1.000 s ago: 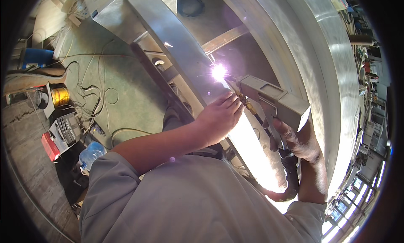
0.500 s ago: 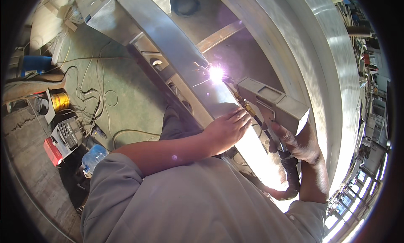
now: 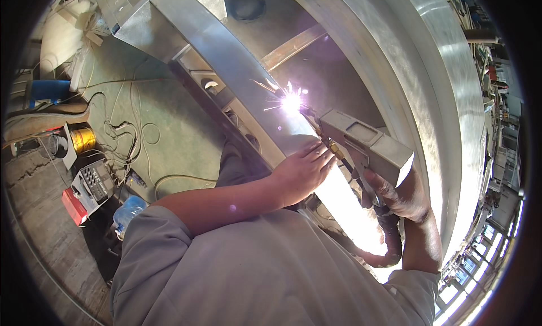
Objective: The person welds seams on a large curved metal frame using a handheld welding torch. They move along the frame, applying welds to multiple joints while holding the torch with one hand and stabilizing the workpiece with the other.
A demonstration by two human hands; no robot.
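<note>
My right hand (image 3: 400, 199) is wrapped round the handle end of a welding gun with a boxy grey metal body (image 3: 367, 139). A thin tube with brass fittings (image 3: 334, 148) runs alongside the gun toward its tip. At the tip a bright white-violet glare (image 3: 292, 103) throws sparks and hides the joint itself. It burns on the edge of a long, smooth metal beam (image 3: 226, 55). My left hand (image 3: 302, 173) lies on this beam below the glare, fingers stretched out, fingertips close beside the brass-fitted tube. Whether they touch the tube I cannot tell.
A large curved metal band (image 3: 435, 100) rises on the right. A brown crossbar (image 3: 293, 46) joins the beam beyond the glare. Cables (image 3: 132, 123) tangle on the green floor at left, near a control box (image 3: 93, 185), a yellow spool (image 3: 83, 138), a blue bucket (image 3: 49, 92) and a plastic bottle (image 3: 130, 213).
The sparks fan out differently, and the glare sits very slightly lower in the view. Both hands keep nearly the same places, the right still gripping the welding gun.
</note>
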